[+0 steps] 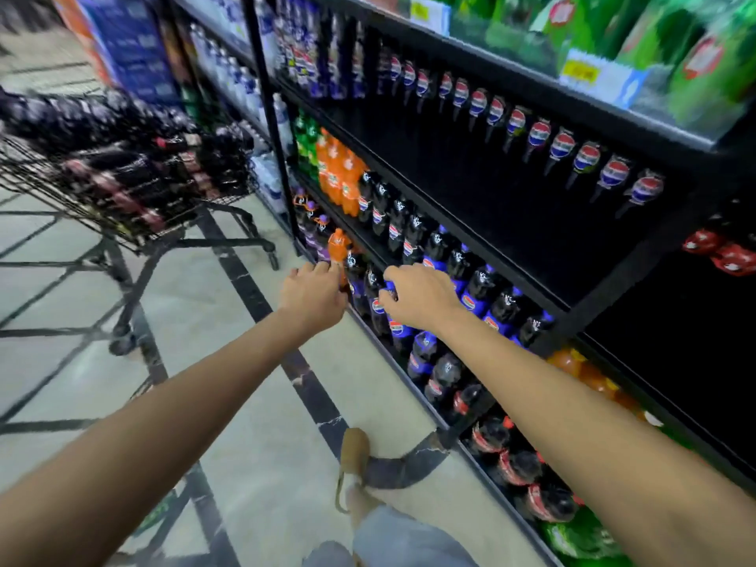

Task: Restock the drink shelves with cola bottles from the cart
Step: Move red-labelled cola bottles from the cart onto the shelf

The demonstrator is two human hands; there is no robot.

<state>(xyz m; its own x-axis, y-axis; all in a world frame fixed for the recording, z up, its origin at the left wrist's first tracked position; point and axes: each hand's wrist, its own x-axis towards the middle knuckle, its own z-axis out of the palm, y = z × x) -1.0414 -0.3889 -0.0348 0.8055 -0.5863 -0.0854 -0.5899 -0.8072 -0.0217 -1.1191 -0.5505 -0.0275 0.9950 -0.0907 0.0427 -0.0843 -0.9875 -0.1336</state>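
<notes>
Hands are both stretched low toward the bottom shelf, and blur smears much of what I see. Far left, the wire cart point(82, 190) is cut off by the frame edge. The cola bottles point(135, 173) heaped in it lie on their sides, dark plastic with reddish labels, too smeared to count.

My left hand point(313, 294) has its fingers curled against an orange bottle point(337, 247) at the shelf front. The back of my hand hides them, so I cannot tell whether they grip it. My right hand point(421, 296) curls down over the top of a blue-capped bottle point(380, 305) standing in the front row, pinching it at the cap.

Rightward, the black metal shelf point(572, 308) carries rows of dark, glossy bottles with round red, white and blue labels. Red-labelled bottles point(519, 464) stand further along the bottom row, and my right forearm covers what lies behind them. Green bottles point(695, 55) on top run out of frame.
</notes>
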